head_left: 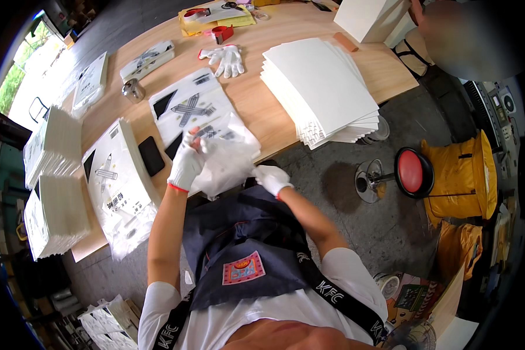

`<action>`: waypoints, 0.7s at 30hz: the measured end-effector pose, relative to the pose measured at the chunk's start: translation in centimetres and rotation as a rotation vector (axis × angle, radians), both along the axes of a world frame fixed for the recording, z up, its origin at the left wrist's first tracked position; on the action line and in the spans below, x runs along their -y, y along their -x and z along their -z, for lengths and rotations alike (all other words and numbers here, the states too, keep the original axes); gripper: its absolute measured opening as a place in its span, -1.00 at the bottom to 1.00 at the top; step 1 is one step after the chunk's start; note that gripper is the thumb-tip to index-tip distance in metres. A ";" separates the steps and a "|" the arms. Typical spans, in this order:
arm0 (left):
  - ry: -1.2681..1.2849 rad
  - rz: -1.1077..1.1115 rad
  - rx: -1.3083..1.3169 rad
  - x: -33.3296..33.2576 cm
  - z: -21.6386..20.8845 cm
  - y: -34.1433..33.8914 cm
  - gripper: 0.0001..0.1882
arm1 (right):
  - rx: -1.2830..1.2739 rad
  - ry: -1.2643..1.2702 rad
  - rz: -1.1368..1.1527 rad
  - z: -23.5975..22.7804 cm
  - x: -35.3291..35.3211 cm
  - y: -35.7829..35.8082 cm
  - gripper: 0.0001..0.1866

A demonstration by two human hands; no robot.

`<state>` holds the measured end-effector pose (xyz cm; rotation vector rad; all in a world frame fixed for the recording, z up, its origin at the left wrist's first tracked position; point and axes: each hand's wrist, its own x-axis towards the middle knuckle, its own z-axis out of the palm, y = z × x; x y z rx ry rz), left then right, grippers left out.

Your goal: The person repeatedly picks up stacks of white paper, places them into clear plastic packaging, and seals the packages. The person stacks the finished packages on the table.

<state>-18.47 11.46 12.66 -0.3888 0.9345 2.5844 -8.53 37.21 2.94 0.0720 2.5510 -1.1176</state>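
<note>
Work looks partway along: a crumpled translucent plastic bag spans the two hands over the counter's near edge, apparently without its contents. The left hand's fingers are drawn together on its side; the right hand's are curled at its 4 o'clock corner, though I cannot tell whether they grip. Seemingly done are pencil-printed packs and thick stacks toward 9 o'clock; seemingly left are blank white sheets at 1 o'clock, plus flat printed bags at 11.
</note>
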 end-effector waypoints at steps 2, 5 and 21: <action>0.143 0.230 -0.285 0.8 -0.7 -0.3 -0.69 | 0.224 0.151 0.148 0.2 -2.3 -1.1 -0.33; 0.710 0.248 -0.605 -0.8 -2.3 -2.8 -0.69 | 0.370 0.040 0.072 -8.5 -2.6 -1.7 -0.18; 1.205 0.371 -0.797 -6.4 -5.8 -8.2 -0.76 | -0.562 -0.088 -0.511 -6.9 4.1 3.4 -0.78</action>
